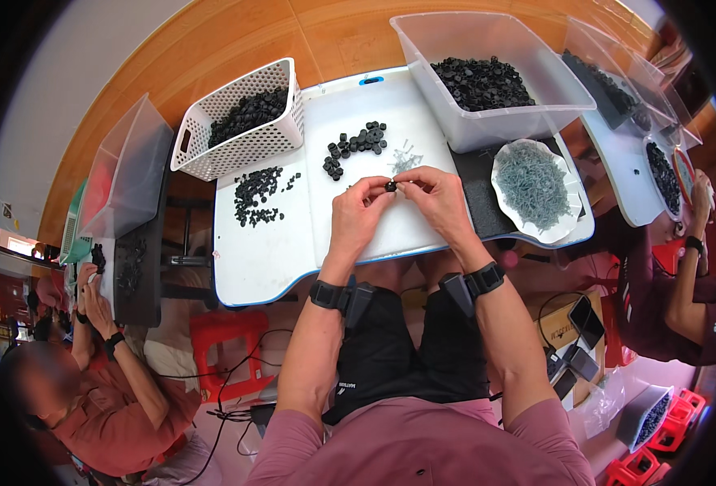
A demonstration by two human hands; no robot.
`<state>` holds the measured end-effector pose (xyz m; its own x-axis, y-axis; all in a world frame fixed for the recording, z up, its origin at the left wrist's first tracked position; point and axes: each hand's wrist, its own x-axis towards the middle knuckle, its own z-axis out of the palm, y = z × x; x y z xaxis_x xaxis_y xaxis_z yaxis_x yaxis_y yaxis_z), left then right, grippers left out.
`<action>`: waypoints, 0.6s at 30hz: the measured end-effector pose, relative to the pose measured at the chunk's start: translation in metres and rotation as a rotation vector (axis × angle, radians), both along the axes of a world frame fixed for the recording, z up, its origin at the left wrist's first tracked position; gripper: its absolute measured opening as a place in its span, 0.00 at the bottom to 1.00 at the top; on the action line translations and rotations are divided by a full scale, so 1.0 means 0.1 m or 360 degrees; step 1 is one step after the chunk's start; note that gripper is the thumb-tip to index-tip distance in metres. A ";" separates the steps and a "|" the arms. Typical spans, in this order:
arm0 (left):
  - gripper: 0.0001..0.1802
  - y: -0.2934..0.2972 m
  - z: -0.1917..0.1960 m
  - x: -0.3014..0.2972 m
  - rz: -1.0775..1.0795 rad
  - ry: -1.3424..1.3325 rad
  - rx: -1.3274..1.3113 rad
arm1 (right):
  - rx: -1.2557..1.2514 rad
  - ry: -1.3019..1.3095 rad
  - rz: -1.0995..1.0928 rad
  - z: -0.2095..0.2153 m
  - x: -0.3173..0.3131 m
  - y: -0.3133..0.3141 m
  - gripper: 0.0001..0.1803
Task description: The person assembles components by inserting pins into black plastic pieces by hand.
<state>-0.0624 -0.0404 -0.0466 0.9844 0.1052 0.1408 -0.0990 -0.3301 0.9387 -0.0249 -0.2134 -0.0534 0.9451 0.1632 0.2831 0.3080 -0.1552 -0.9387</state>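
Note:
Over the white table (333, 235), my two hands meet at the fingertips. Between them is a small black round part (390, 186). The thumb and finger of my left hand (356, 215) pinch it from the left. My right hand (437, 198) is closed in a pinch against its right side; anything else in those fingertips is too small to make out. Just beyond the hands lie a few loose grey screws (407, 158). Farther off is a cluster of black round knobs (358, 143). Many smaller black pieces (258, 194) are spread to the left.
A white perforated basket (240, 144) and a clear plastic bin (495, 121), both with black parts, stand at the back. On a dark mat (473, 174) at right rests a white dish (554, 235) heaped with grey screws. People work at both sides; a red stool (212, 356) and cables are below.

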 end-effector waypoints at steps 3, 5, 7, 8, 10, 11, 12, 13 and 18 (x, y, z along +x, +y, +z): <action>0.17 -0.01 0.04 -0.01 -0.0016 0.0002 0.0090 | 0.0030 0.0010 -0.0001 -0.02 0.01 -0.02 0.08; 0.17 -0.01 0.06 -0.01 -0.0053 0.0009 0.0119 | 0.0032 -0.0003 0.0006 -0.02 0.01 -0.02 0.08; 0.17 -0.02 0.08 -0.02 -0.0054 -0.0002 0.0133 | 0.0033 -0.0015 0.0014 -0.01 0.01 -0.02 0.08; 0.17 -0.02 0.08 -0.02 -0.0053 -0.0013 0.0146 | 0.0028 -0.0009 0.0016 0.00 0.01 -0.02 0.08; 0.17 -0.01 0.04 -0.01 -0.0024 -0.0012 0.0129 | 0.0025 -0.0004 0.0021 0.03 -0.01 -0.01 0.08; 0.17 0.00 0.02 -0.01 0.0006 -0.0010 0.0113 | 0.0011 0.0006 0.0032 0.06 -0.02 -0.01 0.08; 0.17 0.01 0.00 -0.01 0.0011 -0.0011 0.0114 | -0.0004 0.0017 0.0044 0.08 -0.02 0.00 0.08; 0.17 0.00 -0.01 0.00 -0.0009 -0.0024 0.0082 | -0.0005 0.0017 0.0040 0.06 -0.02 -0.01 0.08; 0.16 -0.02 0.01 -0.01 -0.0040 -0.0072 0.0101 | -0.0042 -0.0047 0.0020 0.02 0.00 -0.02 0.07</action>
<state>-0.0632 -0.0426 -0.0455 0.9791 0.0700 0.1911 -0.1501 -0.3857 0.9103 -0.0245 -0.2152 -0.0512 0.9342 0.1827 0.3064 0.3376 -0.1760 -0.9247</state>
